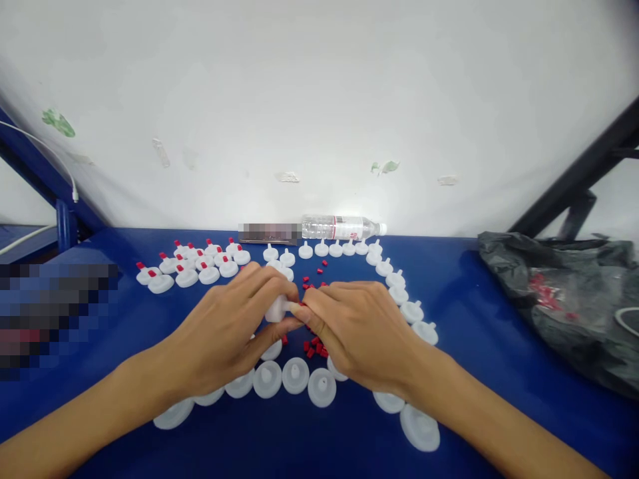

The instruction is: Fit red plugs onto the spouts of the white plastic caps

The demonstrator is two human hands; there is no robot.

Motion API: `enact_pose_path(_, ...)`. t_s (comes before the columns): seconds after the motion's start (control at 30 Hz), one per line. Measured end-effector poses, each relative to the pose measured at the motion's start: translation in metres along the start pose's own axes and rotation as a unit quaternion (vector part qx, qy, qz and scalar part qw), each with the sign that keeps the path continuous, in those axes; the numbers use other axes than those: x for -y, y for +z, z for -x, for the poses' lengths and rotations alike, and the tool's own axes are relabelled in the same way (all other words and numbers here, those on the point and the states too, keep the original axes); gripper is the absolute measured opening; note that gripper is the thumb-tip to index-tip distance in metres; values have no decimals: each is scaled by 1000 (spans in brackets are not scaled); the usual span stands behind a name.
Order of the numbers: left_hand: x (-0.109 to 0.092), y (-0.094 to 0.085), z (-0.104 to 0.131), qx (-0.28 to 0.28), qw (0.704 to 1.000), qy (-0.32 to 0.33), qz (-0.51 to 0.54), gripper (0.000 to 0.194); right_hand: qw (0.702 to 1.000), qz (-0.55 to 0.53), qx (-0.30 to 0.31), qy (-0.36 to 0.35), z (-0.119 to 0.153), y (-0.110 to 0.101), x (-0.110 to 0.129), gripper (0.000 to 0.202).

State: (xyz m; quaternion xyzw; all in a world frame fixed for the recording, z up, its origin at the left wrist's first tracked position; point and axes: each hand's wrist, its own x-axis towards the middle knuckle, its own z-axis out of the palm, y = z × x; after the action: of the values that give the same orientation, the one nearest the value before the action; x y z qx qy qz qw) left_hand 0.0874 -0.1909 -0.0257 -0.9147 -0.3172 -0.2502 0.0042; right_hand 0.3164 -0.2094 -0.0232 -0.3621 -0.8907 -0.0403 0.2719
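Note:
Near the middle of the blue table, my left hand (234, 316) is closed round a white lidded piece (276, 310) with a thin spout pointing right. The fingertips of my right hand (357, 322) are pinched at the spout's tip, touching my left fingers; a bit of red shows there, but most of it is hidden. Small red caps (314, 347) lie loose beneath and beyond my hands. White round lids with spouts (295, 376) form a ring around them. At the back left stand several white lids with red tips (186, 276).
A clear plastic bottle (334, 227) lies along the wall at the back, beside a blurred flat item (269, 233). A dark plastic bag (564, 332) holding a clear bag with red pieces is at the right. Blurred objects lie at the left edge.

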Motion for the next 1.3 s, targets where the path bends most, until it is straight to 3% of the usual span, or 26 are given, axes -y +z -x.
enact_pose_path(0.1, 10, -7, -4, -42, 998, -26, -36, 22, 999, 26, -36, 15, 0, -5, -11, 50)
enact_pose_path(0.23, 38, -13, -6, -63, 989, -123, -54, 34, 992, 31, -83, 85, 5, -10, -30, 54)
enact_pose_path(0.33, 61, -11, -6, -54, 981, -179, -47, 37, 988, 43, -77, 127, 8, -7, -41, 50)
enact_pose_path(0.43, 73, -7, -5, -60, 982, -175, -32, 35, 987, 58, -58, 140, 9, -1, -44, 38)
enact_pose_path(0.63, 67, -5, -6, -87, 988, -125, -28, 31, 989, 42, -72, 124, 11, 5, -42, 23)
enact_pose_path(0.83, 57, -8, -9, -36, 973, -209, 90, 34, 987, 49, -89, 121, 12, 1, -44, 21)
enact_pose_path(1.3, 67, -2, -9, 22, 972, -228, 46, 37, 989, 48, -66, 123, 11, -1, -44, 18)
